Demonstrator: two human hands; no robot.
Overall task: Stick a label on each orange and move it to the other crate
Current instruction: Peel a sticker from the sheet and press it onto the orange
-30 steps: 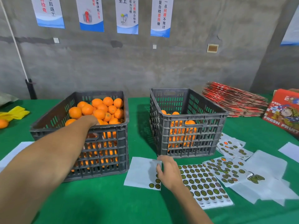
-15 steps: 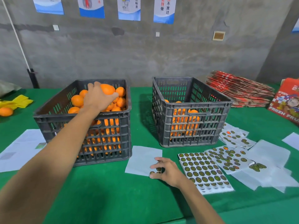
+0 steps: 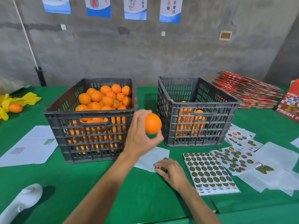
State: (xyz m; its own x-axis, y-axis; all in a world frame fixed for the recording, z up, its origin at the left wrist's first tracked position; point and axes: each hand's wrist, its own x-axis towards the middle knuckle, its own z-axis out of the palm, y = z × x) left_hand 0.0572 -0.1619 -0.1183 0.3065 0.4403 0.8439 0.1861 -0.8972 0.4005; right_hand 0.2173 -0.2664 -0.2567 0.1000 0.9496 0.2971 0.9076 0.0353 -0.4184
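Head view | left grip [image 3: 142,135] curled round smooth, unlabelled orange [image 3: 153,123] | right grip [image 3: 169,171] pinching label sheet [image 3: 151,159]

Oranges, crates and labels on the green desk

One orange [image 3: 153,123] is hanging between the two grey crates; the left crate [image 3: 90,138] is brimming with oranges, the right crate [image 3: 200,135] is lying partly filled, and a sheet of round labels [image 3: 208,172] is lying flat in front.

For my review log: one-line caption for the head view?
Left hand holds an orange between two crates; right hand picks at labels.
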